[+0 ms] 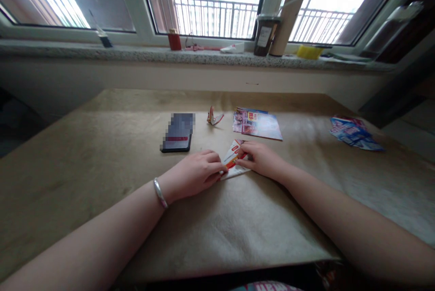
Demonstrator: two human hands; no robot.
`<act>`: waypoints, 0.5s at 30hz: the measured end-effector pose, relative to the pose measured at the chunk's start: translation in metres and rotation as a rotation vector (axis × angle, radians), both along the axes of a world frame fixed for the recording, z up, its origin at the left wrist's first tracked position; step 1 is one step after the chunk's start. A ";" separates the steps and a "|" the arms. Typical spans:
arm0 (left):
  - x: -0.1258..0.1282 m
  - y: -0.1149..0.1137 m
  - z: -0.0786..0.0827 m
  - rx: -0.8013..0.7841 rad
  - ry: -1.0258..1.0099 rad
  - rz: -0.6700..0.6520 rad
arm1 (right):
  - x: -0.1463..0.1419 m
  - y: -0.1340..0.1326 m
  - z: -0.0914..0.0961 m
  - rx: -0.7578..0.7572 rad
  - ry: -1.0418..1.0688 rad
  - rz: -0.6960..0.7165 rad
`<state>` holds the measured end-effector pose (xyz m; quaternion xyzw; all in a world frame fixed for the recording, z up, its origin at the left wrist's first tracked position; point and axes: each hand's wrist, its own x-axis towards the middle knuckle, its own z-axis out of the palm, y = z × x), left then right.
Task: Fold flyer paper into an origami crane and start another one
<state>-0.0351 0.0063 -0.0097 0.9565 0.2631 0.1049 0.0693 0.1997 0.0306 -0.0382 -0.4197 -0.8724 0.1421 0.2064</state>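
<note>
A folded piece of printed paper (238, 173), white with red and orange print, lies on the table between my hands. My left hand (197, 169), with a silver bangle (160, 192) at the wrist, has its fingers closed together on the paper's left corner. On the paper's right side my right hand (260, 157) is closed, thumb and fingers pinching the fold and covering part of the print. Just beyond stands a small folded paper piece (213, 117). A stack of colourful printed leaflets (263, 124) lies behind my right hand.
A dark phone (177, 134), partly blurred, rests left of the paper. More blue leaflets (355, 133) are spread at the right side of the brown-covered table (84, 159). On the windowsill (136, 53) stand a red spool (174, 40), a dark lidded cup (265, 36) and a cardboard tube (290, 14).
</note>
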 end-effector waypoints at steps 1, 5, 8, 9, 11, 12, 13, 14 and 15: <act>0.000 0.002 -0.002 -0.001 -0.017 -0.001 | 0.000 0.000 0.001 -0.004 -0.006 0.004; -0.001 0.005 -0.010 -0.026 -0.063 -0.009 | 0.001 -0.001 0.004 -0.003 -0.040 0.015; -0.002 0.006 -0.012 -0.042 -0.067 -0.005 | 0.001 -0.003 0.006 0.006 -0.045 0.005; -0.002 0.006 -0.012 -0.039 -0.071 -0.002 | 0.001 -0.003 0.007 0.012 -0.045 -0.001; -0.002 0.006 -0.010 -0.024 -0.077 -0.004 | 0.002 -0.005 0.008 0.031 -0.048 -0.019; -0.002 0.006 -0.008 -0.018 -0.076 -0.007 | 0.003 -0.006 0.009 0.037 -0.051 -0.026; -0.003 0.005 -0.005 -0.010 -0.076 -0.014 | 0.004 -0.007 0.010 0.040 -0.051 -0.034; -0.003 0.005 -0.002 -0.019 -0.052 -0.015 | 0.005 -0.008 0.011 0.035 -0.051 -0.045; -0.003 0.004 0.001 -0.022 -0.036 -0.012 | 0.005 -0.008 0.011 0.025 -0.048 -0.057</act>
